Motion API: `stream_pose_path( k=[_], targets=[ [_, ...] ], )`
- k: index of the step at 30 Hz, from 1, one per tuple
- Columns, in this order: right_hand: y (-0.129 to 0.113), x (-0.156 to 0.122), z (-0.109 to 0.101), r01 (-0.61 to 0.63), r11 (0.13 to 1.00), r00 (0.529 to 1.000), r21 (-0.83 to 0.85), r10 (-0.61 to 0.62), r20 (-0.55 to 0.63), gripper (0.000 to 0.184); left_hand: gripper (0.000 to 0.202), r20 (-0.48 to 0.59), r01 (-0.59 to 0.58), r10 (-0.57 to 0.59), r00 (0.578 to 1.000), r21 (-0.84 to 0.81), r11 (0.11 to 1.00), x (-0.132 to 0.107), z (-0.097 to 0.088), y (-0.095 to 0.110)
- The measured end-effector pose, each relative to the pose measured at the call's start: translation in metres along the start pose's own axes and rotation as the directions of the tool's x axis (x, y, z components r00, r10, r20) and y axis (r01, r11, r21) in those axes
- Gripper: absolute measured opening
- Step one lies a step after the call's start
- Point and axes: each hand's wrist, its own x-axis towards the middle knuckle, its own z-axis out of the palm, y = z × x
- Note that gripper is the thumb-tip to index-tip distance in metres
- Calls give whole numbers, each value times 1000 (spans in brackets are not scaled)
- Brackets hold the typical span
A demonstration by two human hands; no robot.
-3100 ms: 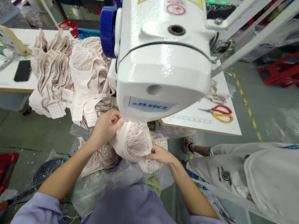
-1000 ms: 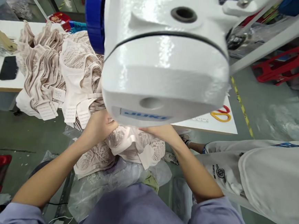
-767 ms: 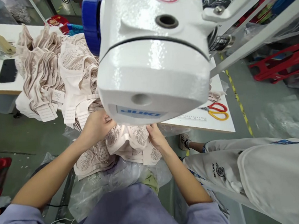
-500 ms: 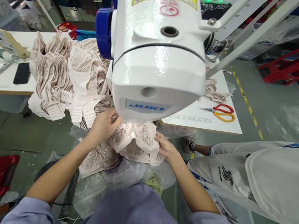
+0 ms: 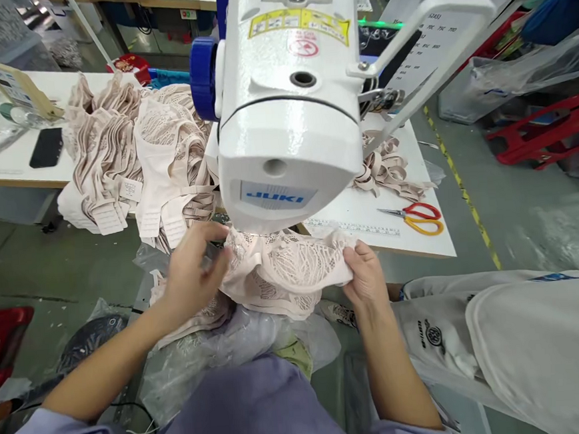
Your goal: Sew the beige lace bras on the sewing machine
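A beige lace bra (image 5: 294, 270) is stretched out just below the head of a white sewing machine (image 5: 288, 137). My right hand (image 5: 366, 271) grips its outer right edge between thumb and fingers. At the bra's left, my left hand (image 5: 193, 271) is curled with its fingertips on the upper lace edge, close under the machine head. The needle area is hidden behind the machine head. Part of another beige lace piece (image 5: 157, 287) shows below my left hand, over clear plastic on my lap.
Stacked beige bras (image 5: 99, 158) lie left of the machine, beside a phone (image 5: 46, 148). Scissors with red and orange handles (image 5: 422, 218), a ruler (image 5: 355, 226) and beige straps (image 5: 390, 165) are on the right tabletop. A person in light trousers (image 5: 448, 325) is close on my right.
My right hand has moved right and slightly up, pulling the bra's right side out wider. My left hand has shifted slightly, its fingers more spread. The view has turned a little.
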Motion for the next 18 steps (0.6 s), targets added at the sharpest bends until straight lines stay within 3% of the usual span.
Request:
stream_pose_path(
  k=[2, 3, 4, 5, 6, 7, 8, 9, 11, 12, 15, 18],
  targets=[
    [-16, -15, 11, 61, 993, 983, -100, -42, 180, 47, 29, 22, -240, 242, 970, -75, 968, -10, 2, 20],
    [-24, -24, 20, 98, 984, 938, -152, -40, 345, 45, 36, 59, -340, 350, 935, -132, 931, -14, 4, 29],
    [-32, -32, 30, 143, 970, 849, -196, -18, 528, 42, 44, 114, -400, 425, 898, -189, 897, -16, 6, 36],
    [-38, -38, 41, 190, 955, 728, -229, 19, 685, 37, 50, 187, -413, 457, 869, -234, 880, -17, 8, 41],
    [-44, -43, 52, 233, 938, 617, -255, 61, 785, 34, 51, 284, -373, 439, 852, -257, 891, -16, 10, 43],
    [-48, -46, 61, 268, 921, 555, -284, 93, 827, 33, 46, 395, -283, 365, 843, -251, 926, -13, 11, 42],
    [-50, -46, 70, 298, 901, 557, -316, 105, 824, 34, 37, 498, -159, 252, 830, -222, 962, -10, 13, 38],
    [-51, -44, 76, 324, 876, 608, -357, 97, 788, 36, 32, 571, -24, 126, 811, -183, 983, -5, 14, 32],
    [-48, -32, 83, 365, 806, 757, -467, 36, 653, 37, 35, 598, 210, -90, 797, -135, 968, 5, 16, 15],
    [-44, -24, 85, 369, 770, 814, -520, 3, 581, 38, 35, 558, 291, -173, 812, -129, 948, 10, 18, 6],
    [-30, -1, 87, 312, 745, 885, -590, -1, 466, 53, 25, 351, 357, -292, 890, -134, 925, 24, 25, -16],
    [-19, 15, 88, 204, 818, 885, -537, 80, 459, 53, 17, 197, 298, -272, 942, -117, 947, 32, 35, -28]
  ],
)
